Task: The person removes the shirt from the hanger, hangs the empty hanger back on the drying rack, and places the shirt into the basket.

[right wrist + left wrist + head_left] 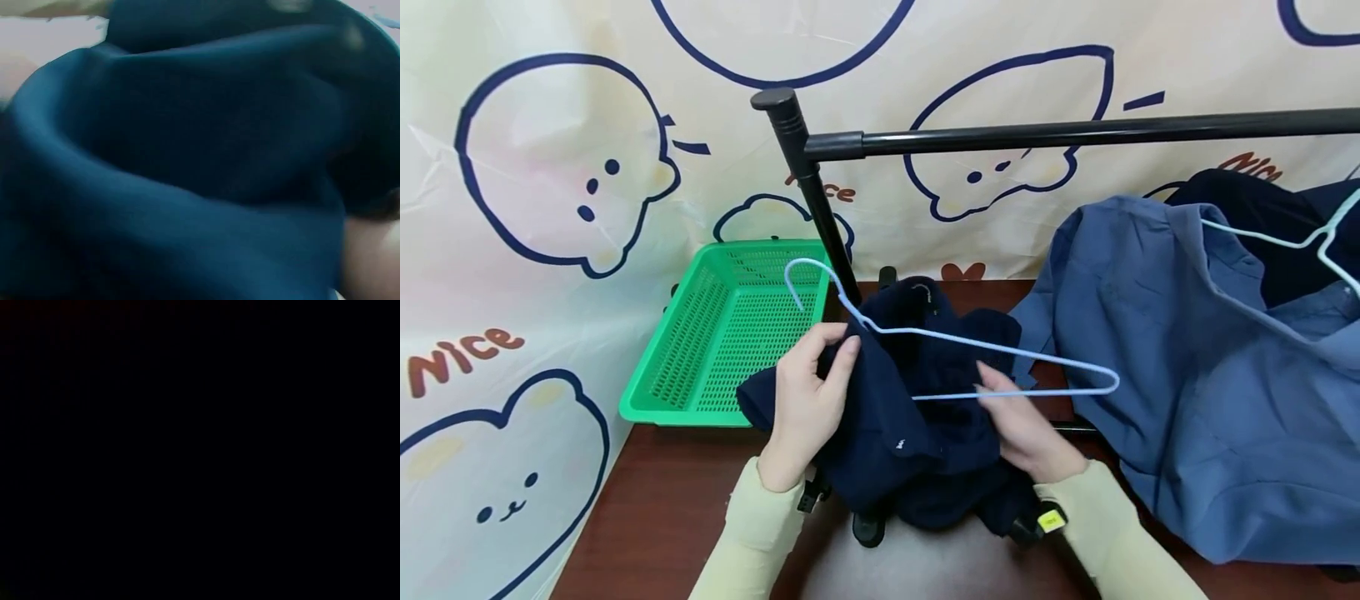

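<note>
A dark navy garment (880, 417) with a small white mark is bunched in front of me. One side of a pale blue hanger (992, 337) goes into it; the hook and the other side stick out. My left hand (808, 400) grips the cloth by the hanger's neck, thumb on top. On the other side, my right hand (1030, 429) holds the garment beside the hanger's lower bar, some fingers hidden by cloth. The right wrist view is filled by blurred folds of the garment (187, 137). The left wrist view is almost black.
Behind the left hand stands a green plastic basket (640, 398). A black rail (1045, 135) on a post crosses the back. At right, a blue shirt (1127, 333) is on a light green hanger (1330, 225), with dark cloth (1213, 196) behind it. The tabletop (647, 500) is brown.
</note>
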Tool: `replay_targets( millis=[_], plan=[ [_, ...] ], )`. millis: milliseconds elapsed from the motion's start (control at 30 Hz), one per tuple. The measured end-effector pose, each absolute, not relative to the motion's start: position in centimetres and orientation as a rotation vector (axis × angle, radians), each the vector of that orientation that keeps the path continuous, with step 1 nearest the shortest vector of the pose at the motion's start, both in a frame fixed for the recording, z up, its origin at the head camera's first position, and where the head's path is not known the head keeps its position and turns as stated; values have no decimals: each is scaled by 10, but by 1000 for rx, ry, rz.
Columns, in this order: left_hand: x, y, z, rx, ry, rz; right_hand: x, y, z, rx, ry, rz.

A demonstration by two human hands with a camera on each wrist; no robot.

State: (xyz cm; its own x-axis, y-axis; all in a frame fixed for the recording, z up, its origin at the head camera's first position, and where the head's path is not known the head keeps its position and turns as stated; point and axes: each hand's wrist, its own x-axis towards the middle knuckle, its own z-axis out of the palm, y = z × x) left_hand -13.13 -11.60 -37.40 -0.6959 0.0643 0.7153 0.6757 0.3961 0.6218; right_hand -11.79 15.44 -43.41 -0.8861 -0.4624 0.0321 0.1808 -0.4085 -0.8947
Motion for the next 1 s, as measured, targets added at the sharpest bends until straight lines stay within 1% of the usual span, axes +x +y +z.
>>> replay_targets(
  millis=[100,200,367,433,567,700,867,1000],
  plan=[
    [-131,-111,-375,-698,-2079,-1311,-116,135,-440,-183,1745,-2111],
    [-130,-108,-377,-735,-2103,-1326,-119,119,-448,-108,1902,-1978],
    [-127,-104,-379,-762,-2141,-1343,-125,105,-458,-284,2018,-1914],
    [-127,-104,-379,-769,-2148,-1337,-127,107,-457,-306,2025,-1892],
    [-128,-107,-380,-766,-2144,-1310,-129,121,-449,-227,2057,-1834],
    [-129,-112,-381,-742,-2144,-1295,-133,145,-436,-230,2080,-1849],
    [-130,-115,-382,-707,-2152,-1280,-140,184,-419,-239,1991,-2101],
    [-130,-115,-383,-691,-2156,-1273,-137,214,-403,-303,1720,-2385]
  ],
)
